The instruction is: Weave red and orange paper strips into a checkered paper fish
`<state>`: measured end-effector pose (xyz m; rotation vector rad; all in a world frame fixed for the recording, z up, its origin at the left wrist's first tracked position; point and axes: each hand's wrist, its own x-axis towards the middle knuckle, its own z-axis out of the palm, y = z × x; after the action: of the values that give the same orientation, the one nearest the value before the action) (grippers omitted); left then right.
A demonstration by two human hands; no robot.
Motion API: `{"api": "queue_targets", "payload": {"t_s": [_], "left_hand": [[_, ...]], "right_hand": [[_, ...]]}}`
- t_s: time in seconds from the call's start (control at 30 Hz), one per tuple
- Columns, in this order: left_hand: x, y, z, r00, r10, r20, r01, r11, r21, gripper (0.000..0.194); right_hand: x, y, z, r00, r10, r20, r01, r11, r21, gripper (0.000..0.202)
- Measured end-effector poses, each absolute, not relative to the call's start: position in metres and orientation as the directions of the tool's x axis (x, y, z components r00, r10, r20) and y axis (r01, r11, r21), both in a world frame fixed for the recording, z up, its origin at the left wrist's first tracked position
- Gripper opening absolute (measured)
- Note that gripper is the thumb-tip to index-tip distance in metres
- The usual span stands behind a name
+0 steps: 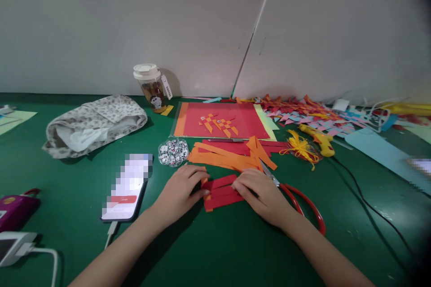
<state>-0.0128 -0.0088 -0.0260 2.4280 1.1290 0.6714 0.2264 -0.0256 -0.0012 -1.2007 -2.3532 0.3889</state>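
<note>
Between my hands lie red paper strips, woven at their left end with an upright orange paper strip. My left hand pinches that woven end, thumb and fingers on the orange strip. At the other end, my right hand has its fingers closed over the red strips. Red-handled scissors lie partly under my right hand and forearm. Just beyond my hands is a pile of loose orange strips with red strips behind it. A bag of googly eyes sits beyond my left hand.
Two woven paper fish rest on red sheets. At right are a yellow glue gun with cord, yellow string and heaped paper pieces. A phone, a cloth pouch and a tall cup stand left.
</note>
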Motion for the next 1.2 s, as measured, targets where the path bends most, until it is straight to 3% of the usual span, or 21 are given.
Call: {"api": "queue_targets", "payload": {"t_s": [0.13, 0.27, 0.47, 0.63, 1.0, 1.2], "left_hand": [[-0.01, -0.014, -0.02, 0.572, 0.771, 0.281, 0.607, -0.628, 0.487, 0.007], [-0.005, -0.021, -0.014, 0.623, 0.731, 0.279, 0.588, -0.672, 0.45, 0.013], [-0.001, -0.026, -0.011, 0.598, 0.787, 0.153, 0.675, -0.597, 0.434, 0.042], [0.001, -0.025, -0.015, 0.612, 0.789, 0.051, 0.711, -0.578, 0.4, 0.043], [0.002, -0.023, -0.016, 0.626, 0.779, 0.022, 0.707, -0.579, 0.407, 0.043], [0.002, -0.023, -0.016, 0.628, 0.778, 0.022, 0.7, -0.576, 0.422, 0.042]], "right_hand": [[0.228, -0.02, -0.009, -0.354, 0.879, 0.32, 0.771, 0.468, -0.432, 0.017], [0.231, -0.016, -0.013, -0.317, 0.893, 0.319, 0.81, 0.43, -0.399, 0.015], [0.23, -0.015, -0.013, -0.329, 0.908, 0.257, 0.852, 0.403, -0.333, 0.018], [0.227, -0.015, -0.016, -0.387, 0.891, 0.239, 0.862, 0.441, -0.25, 0.022], [0.218, 0.0, -0.018, -0.342, 0.927, 0.154, 0.859, 0.375, -0.35, 0.017], [0.222, 0.001, -0.018, -0.259, 0.926, 0.276, 0.855, 0.353, -0.381, 0.02]]}}
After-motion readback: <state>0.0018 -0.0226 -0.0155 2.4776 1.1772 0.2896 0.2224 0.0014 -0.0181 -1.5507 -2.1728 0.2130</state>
